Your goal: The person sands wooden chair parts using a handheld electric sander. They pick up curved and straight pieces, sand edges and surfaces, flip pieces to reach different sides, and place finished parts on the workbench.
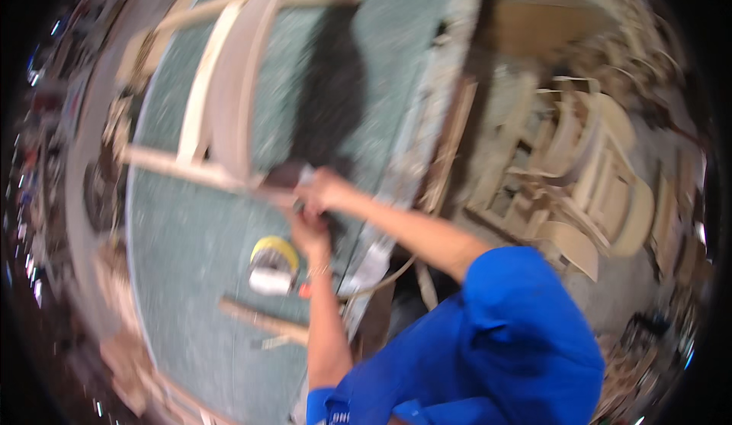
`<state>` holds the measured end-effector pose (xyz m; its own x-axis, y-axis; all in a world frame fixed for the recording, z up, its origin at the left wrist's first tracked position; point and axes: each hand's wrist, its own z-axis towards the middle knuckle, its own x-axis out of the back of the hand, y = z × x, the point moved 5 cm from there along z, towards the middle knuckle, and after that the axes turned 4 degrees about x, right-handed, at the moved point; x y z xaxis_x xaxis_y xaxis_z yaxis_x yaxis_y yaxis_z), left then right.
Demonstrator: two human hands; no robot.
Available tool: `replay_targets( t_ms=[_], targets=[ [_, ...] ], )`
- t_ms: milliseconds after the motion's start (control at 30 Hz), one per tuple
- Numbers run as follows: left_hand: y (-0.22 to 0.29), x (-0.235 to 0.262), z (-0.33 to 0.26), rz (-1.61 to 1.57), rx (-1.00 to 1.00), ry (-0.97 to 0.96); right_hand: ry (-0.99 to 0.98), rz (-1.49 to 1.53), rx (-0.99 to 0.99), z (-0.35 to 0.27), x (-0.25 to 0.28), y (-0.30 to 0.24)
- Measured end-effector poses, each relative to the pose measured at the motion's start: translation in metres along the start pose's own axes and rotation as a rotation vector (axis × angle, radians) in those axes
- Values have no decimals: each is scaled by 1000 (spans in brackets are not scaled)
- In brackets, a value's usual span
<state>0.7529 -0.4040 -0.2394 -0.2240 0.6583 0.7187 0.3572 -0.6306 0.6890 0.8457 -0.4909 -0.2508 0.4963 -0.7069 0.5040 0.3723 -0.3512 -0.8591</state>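
Note:
A pale wooden chair frame point(171, 162) with a broad curved panel point(238, 82) lies on the green tabletop point(198, 303). Both my hands meet at the near right end of its lower rail. My left hand point(311, 234) is closed there, fingers curled by a small dark thing too blurred to name. Just above and to the right, my right hand point(332, 192) is closed too, fingertips at a small whitish spot against the rail end. What either hand grips is smeared by motion. Close to my left forearm stands a yellow-rimmed roll point(276, 251) with a white front.
A wooden strip point(263, 320) lies left of my left forearm, and a small orange-red thing point(305, 290) is beside my wrist. A thin hose or cord point(389, 280) crosses the table's right edge. Several wooden chair parts point(587, 173) are piled on the floor to the right.

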Motion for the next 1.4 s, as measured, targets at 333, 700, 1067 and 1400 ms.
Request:
replay_targets(
  t_ms=[333,700,1067,1400],
  targets=[
    [-4,10,-5,-280,47,105,-10,194,-489,9,-5,-21],
    [-7,26,-2,-160,163,110,-38,224,-529,15,-3,-43],
    [-20,9,-1,-685,252,-47,64,-26,-285,-2,8,-27],
    [31,27,33,47,220,128,350,566,-647,-116,162,47]
  ],
)
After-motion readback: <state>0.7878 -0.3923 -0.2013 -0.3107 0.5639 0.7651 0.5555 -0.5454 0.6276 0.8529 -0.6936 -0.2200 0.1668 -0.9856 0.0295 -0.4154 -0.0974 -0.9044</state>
